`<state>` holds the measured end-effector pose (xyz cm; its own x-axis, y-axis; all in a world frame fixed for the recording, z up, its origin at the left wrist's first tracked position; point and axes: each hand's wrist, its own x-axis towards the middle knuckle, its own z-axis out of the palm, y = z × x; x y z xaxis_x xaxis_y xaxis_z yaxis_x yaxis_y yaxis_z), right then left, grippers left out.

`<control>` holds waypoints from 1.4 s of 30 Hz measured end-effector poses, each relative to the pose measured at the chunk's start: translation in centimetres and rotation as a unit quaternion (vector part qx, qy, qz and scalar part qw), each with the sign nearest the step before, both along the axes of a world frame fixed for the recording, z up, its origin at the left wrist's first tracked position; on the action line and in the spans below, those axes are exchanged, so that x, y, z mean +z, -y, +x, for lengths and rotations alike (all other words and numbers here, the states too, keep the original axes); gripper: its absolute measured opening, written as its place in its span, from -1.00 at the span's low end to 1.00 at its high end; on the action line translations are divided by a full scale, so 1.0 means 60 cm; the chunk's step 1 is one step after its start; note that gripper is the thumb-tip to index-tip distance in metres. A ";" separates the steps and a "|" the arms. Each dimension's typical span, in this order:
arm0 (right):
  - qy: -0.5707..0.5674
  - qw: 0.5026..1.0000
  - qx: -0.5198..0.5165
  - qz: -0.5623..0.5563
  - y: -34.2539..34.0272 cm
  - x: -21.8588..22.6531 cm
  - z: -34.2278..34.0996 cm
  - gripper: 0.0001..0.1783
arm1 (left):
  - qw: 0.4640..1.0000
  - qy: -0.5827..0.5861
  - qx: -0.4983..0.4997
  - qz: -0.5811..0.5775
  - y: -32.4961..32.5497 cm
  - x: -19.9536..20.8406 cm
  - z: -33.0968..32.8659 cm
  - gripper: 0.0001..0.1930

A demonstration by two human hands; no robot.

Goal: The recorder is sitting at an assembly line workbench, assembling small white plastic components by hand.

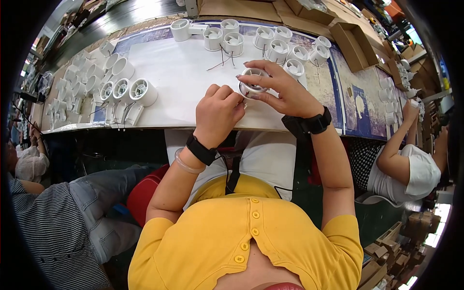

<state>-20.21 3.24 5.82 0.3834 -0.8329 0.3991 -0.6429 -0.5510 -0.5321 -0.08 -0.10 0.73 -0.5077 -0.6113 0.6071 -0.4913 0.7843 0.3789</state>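
Observation:
My right hand (292, 94) holds a small white fan housing (249, 90) above the near part of the table, thumb below and fingers across its top. The round housing is tilted, and spokes show inside its ring. Against its left side my left hand (215, 113) is closed, fingertips pinched together at the rim. What those fingertips hold, if anything, is too small to make out; a bit of dark red shows beside them on the housing.
Several white cylindrical fan units (233, 44) with blades and thin wires stand along the table's far side. At left are white housings with circuit boards (139, 90) and several white cups (122, 68). An open cardboard box (354, 47) lies back right. Co-workers sit on both sides.

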 end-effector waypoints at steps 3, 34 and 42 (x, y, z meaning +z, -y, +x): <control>-0.053 0.998 0.014 -0.003 -0.004 0.004 -0.016 -0.52 | 0.999 0.008 -0.041 0.007 0.004 0.012 0.000 -0.90; 0.326 0.876 -0.351 -0.051 -0.271 -0.042 -0.020 -0.81 | 0.973 -0.126 -0.153 0.123 0.013 -0.034 -0.015 -0.80; 0.248 0.832 -0.423 -0.260 -0.471 0.198 -0.086 -0.64 | 0.967 -0.160 -0.145 0.136 0.018 -0.032 -0.003 -0.86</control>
